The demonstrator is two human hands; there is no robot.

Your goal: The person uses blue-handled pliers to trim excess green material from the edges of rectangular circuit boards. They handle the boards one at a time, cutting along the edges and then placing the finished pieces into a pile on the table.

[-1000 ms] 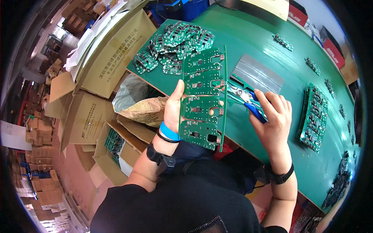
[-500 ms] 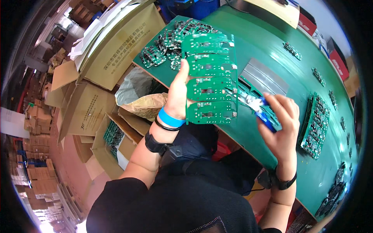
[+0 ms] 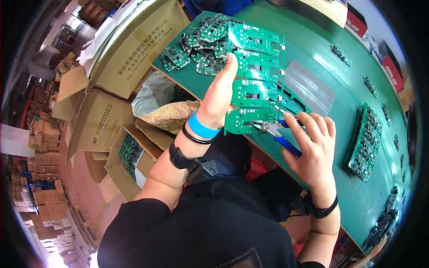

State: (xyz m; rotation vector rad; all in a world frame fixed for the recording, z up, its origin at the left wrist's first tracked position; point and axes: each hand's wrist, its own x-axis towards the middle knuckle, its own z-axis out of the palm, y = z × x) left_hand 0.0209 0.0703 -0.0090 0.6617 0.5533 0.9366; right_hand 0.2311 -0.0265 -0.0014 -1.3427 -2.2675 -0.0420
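Note:
My left hand (image 3: 218, 99) grips a green circuit board panel (image 3: 243, 67) by its left edge, thumb along the face, fingers hidden behind. The panel is several joined boards in a column, held up above the bench edge. In my right hand (image 3: 315, 145) are blue-handled cutting pliers (image 3: 270, 128), handles spread. Their metal jaws lie over the lowest board, near its dark slot; whether they touch it I cannot tell. Behind the panel's right side, a grey ribbed sheet (image 3: 308, 87) lies on the green bench.
A heap of populated boards (image 3: 210, 38) covers the bench's far left corner. Another board panel (image 3: 364, 143) lies to the right, with a row of small boards (image 3: 341, 55) beyond. Open cardboard boxes (image 3: 138, 58) stand left. Another person's hand (image 3: 380, 246) shows at lower right.
The panel and my left hand have shifted right and slightly up. The pliers have moved left and down, from the panel's right edge to over the lowest board.

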